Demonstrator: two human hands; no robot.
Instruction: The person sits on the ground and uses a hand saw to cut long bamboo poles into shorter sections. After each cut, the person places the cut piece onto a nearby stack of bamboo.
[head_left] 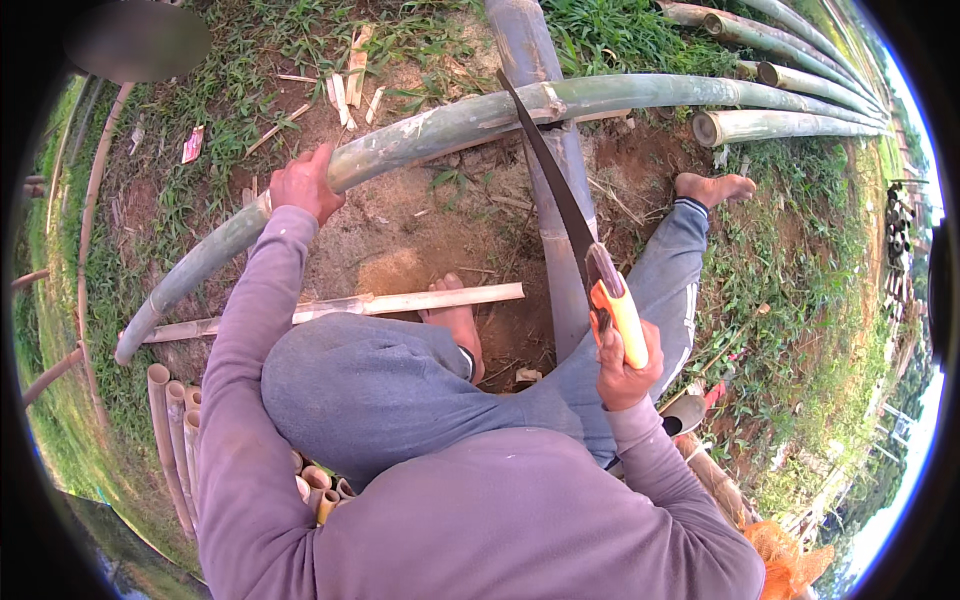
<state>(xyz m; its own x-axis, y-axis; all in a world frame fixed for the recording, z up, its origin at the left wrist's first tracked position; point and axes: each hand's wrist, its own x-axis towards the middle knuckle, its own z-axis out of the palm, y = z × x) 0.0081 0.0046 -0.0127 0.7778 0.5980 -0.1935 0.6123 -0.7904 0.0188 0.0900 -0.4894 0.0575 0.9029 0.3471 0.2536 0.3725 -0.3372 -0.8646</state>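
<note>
A long green bamboo pole [430,132] runs across in front of me, resting over a thicker grey bamboo pole [566,200] that points away from me. My left hand [308,185] is wrapped round the green pole on its left part. In my right hand [628,365] is the orange-and-yellow handle of a hand saw [560,180]. The saw's dark curved blade reaches up to the green pole, its tip beyond the pole's far side. The blade lies against the pole beside a joint, close to the crossing; I cannot tell how deep any cut is.
A split bamboo strip [430,300] lies across by my bare foot [458,325]. Several bamboo poles [790,125] are at the far right. Short cut bamboo pieces [175,420] stand at the lower left. Bamboo chips [350,75] lie on the ground, and orange netting [785,560] sits at lower right.
</note>
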